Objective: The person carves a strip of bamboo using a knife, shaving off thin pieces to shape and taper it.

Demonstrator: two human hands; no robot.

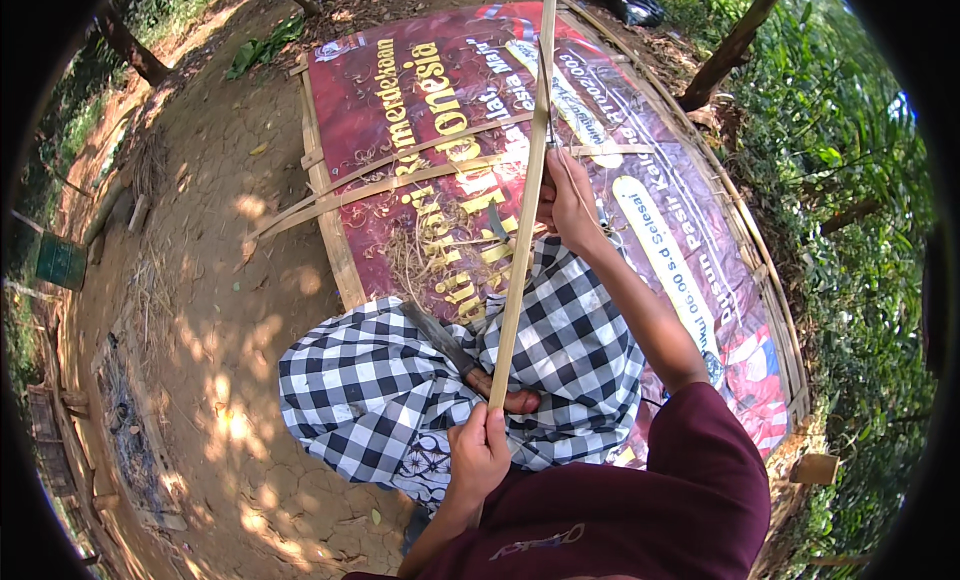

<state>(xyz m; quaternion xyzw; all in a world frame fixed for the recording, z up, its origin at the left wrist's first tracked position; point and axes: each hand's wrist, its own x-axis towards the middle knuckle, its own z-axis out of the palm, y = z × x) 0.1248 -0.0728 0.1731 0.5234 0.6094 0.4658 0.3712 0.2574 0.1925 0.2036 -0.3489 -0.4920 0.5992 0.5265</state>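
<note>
A long, pale bamboo strip [521,270] rises from my lap past the top of the picture. My left hand [478,452] is closed round its lower end. Farther up, my right hand [572,202] is closed beside the strip on a narrow knife [549,130], whose thin dark blade lies along the strip; my fingers partly hide the handle. Black-and-white checked cloth [350,385] covers my legs. Across it lies a machete [440,340] with a dark blade and brown wooden handle, its handle passing under the strip.
A dark red printed banner [400,110] covers a low bamboo platform [325,220]. Curly shavings [415,260] and two long bamboo strips [370,190] lie on it. Bare earth [220,330] spreads left, bushes [860,260] right. A tree trunk [735,45] stands at the far right.
</note>
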